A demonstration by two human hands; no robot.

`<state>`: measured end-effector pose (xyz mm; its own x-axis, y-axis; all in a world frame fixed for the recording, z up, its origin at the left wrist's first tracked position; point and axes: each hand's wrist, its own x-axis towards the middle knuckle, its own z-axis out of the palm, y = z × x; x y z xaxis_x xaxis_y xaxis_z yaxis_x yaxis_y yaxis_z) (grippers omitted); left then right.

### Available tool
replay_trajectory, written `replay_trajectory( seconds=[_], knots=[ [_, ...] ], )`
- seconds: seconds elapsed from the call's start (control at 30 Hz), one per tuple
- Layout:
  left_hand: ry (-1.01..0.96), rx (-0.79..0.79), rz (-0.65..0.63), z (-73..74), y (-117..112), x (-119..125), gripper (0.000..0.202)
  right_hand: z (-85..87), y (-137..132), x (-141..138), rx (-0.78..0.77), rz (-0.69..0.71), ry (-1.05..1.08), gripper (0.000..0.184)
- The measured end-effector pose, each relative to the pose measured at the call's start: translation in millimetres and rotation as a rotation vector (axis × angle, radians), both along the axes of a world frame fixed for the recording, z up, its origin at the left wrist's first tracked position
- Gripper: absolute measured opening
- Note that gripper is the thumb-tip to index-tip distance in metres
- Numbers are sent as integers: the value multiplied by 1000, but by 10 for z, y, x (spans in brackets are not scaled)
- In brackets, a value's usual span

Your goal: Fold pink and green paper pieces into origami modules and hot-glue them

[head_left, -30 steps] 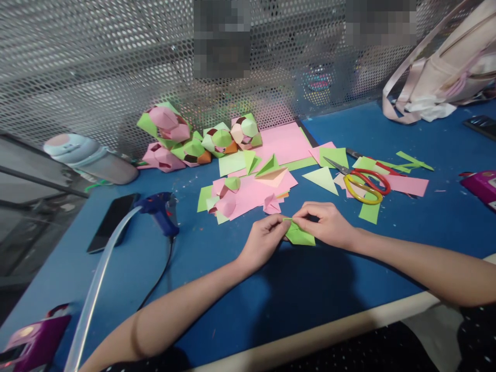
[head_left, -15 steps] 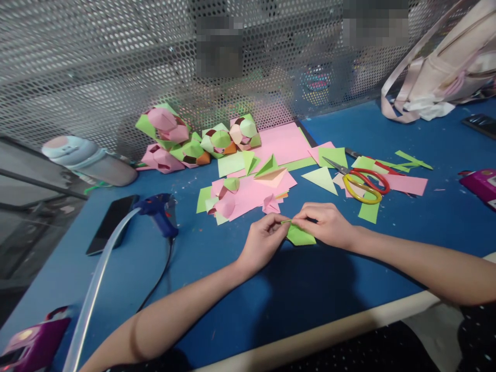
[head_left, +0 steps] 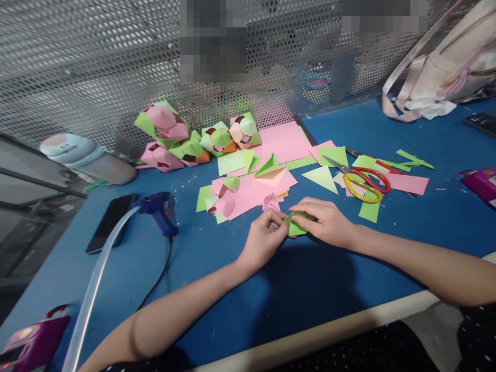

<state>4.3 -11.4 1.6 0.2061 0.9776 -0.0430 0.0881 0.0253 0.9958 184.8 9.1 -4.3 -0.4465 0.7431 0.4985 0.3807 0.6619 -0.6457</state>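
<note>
Between my two hands is a small folded piece of green paper, held just above the blue table. My left hand pinches its left edge between thumb and fingers. On the paper's right side my right hand grips it, fingers over the top and thumb on the near face. A small folded pink piece lies just beyond my left fingertips. Behind it, pink sheets carry a partly built pink and green paper shape. Creased green pieces rest farther back.
Scissors with red and yellow handles lie among paper scraps at the right. Finished paper balls line the perforated metal panel. On the left are a blue glue gun with a long glue stick, a phone and a bottle.
The green paper has been turned and folded up between my fingers, so less of it hangs down. My right fingers have shifted over its top edge.
</note>
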Motion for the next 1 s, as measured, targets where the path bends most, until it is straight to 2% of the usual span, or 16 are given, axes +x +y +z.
replay_trajectory(
  seconds=[0.13, 0.23, 0.37, 0.5, 0.6, 0.7, 0.83, 1.0],
  knots=[
    [-112, -27, 130, -18, 32, 7, 22, 22, -7, -19, -94, -102, -23, 26],
    [-178, -116, 81, -47, 31, 7, 21, 0, -22, -39, -91, -96, -49, 28],
    [-162, -198, -5, -65, 3, 3, 17, -44, -61, -61, -13, -74, -15, 28],
    [-143, -152, 69, -80, -5, -4, 9, -39, -98, -74, -95, -68, 25, 33],
    [-187, -174, 59, -81, -6, 1, 9, -11, -116, -88, -135, -82, 34, 17],
    [-162, -167, 57, -64, -14, 13, 8, 7, -128, -105, -103, -68, 62, 3],
    [-98, -128, 92, -31, -30, 20, 7, -4, -120, -115, -26, -25, 73, 4],
    [-160, -169, 26, -26, -38, 21, 7, -52, -83, -86, 68, 2, 37, 12]
  ],
)
